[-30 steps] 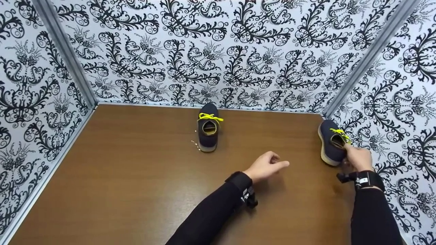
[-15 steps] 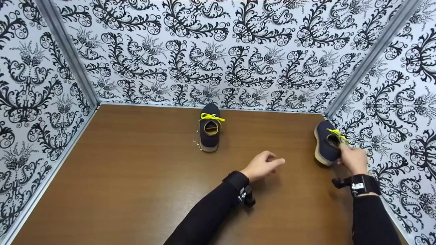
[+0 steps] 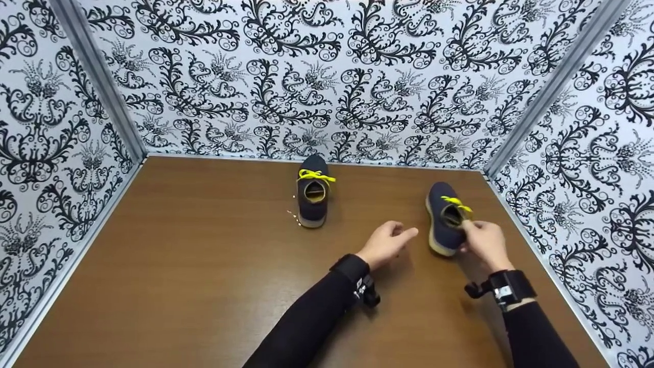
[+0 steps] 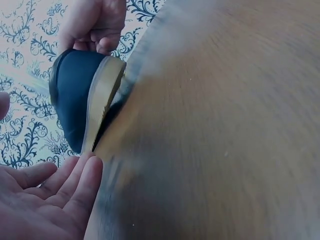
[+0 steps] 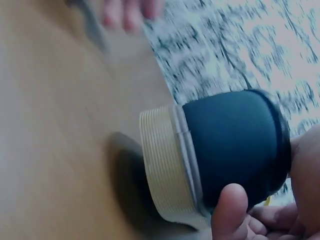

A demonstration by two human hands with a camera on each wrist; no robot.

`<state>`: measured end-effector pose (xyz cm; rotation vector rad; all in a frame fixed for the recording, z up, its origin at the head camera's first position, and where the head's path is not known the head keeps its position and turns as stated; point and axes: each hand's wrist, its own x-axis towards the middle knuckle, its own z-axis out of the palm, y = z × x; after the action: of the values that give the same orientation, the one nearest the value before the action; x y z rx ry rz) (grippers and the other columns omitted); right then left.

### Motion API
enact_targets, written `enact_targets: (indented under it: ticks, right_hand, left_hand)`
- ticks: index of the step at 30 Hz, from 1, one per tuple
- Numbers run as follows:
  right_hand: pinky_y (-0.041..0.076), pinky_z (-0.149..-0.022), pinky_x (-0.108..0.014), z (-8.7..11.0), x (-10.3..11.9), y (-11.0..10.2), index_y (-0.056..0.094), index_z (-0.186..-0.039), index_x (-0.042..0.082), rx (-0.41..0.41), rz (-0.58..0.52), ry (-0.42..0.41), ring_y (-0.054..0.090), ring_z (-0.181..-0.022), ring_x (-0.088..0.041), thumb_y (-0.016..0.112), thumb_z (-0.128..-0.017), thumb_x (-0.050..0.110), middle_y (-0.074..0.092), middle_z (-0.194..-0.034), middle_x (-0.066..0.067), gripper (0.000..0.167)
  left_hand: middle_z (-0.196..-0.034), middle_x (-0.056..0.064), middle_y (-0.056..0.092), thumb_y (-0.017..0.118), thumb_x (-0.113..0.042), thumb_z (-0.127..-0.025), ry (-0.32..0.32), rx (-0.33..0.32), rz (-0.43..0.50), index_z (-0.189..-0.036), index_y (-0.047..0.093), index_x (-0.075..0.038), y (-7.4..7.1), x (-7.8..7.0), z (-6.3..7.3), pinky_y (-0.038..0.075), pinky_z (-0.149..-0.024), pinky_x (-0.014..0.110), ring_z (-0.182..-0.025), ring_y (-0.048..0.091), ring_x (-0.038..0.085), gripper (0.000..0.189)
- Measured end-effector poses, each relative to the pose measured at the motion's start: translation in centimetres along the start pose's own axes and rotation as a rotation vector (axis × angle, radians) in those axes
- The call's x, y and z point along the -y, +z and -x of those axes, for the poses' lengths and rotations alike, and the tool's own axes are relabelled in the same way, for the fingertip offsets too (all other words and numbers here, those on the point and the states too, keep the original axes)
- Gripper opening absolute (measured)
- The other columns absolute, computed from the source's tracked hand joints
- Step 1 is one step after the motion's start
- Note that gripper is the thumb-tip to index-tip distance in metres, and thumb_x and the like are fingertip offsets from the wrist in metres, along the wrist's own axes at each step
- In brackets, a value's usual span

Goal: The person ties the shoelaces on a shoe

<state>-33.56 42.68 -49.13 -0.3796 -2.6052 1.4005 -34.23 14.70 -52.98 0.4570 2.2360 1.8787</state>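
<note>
My right hand (image 3: 488, 244) grips a dark navy sneaker (image 3: 443, 236) by the right side of its collar, near the heel. This sneaker has yellow laces and a pale ridged sole (image 5: 167, 167); it leans to the right, with a dark shadow beside the sole in the right wrist view. Just left of it, my left hand (image 3: 386, 245) hovers over the table with relaxed fingers, holding nothing. In the left wrist view that hand's fingers (image 4: 80, 187) overlap the low end of the held sneaker. A matching sneaker (image 3: 312, 212) stands upright at the back middle, toe toward the wall.
The brown wooden table (image 3: 194, 245) is closed in by a back wall (image 3: 301, 82) and side walls with black scroll patterns. Grey metal posts (image 3: 557, 87) mark the corners. Small white specks (image 3: 295, 217) lie left of the standing sneaker.
My right hand has carried the gripped sneaker leftward from the right wall toward the middle. My left hand has shifted slightly left and up. The standing sneaker has stayed put.
</note>
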Motion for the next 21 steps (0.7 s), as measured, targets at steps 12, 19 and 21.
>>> enact_targets:
  ticks: [12,19,21]
  right_hand:
    - [0.066,-0.062,-0.035,5.1,3.4,5.5,0.067,-0.127,-0.015,0.212,-0.157,-0.014,0.070,-0.065,-0.019,0.070,-0.106,0.018,0.061,-0.080,-0.007,0.040]
    - [0.067,-0.063,-0.036,6.9,4.2,7.1,0.059,-0.128,-0.012,0.314,-0.249,0.025,0.070,-0.070,-0.022,0.073,-0.107,0.018,0.063,-0.086,-0.011,0.040]
    - [0.067,-0.063,-0.037,7.2,4.4,7.3,0.059,-0.128,-0.011,0.329,-0.263,0.031,0.070,-0.071,-0.023,0.074,-0.107,0.019,0.064,-0.088,-0.011,0.040]
  left_hand:
    - [-0.120,0.004,0.075,0.068,-0.061,-0.105,0.025,-0.076,-0.109,-0.128,0.076,-0.006,-0.2,4.6,-4.3,0.058,-0.095,0.034,-0.108,0.070,0.018,0.061]
    - [-0.107,0.002,0.072,0.078,-0.049,-0.097,-0.025,-0.102,-0.117,-0.118,0.074,-0.004,-2.0,5.7,-4.0,0.061,-0.078,0.031,-0.092,0.069,0.017,0.049]
    - [-0.105,0.004,0.072,0.078,-0.046,-0.096,-0.031,-0.080,-0.114,-0.118,0.074,-0.004,-2.7,5.3,-3.4,0.062,-0.070,0.032,-0.085,0.070,0.018,0.048]
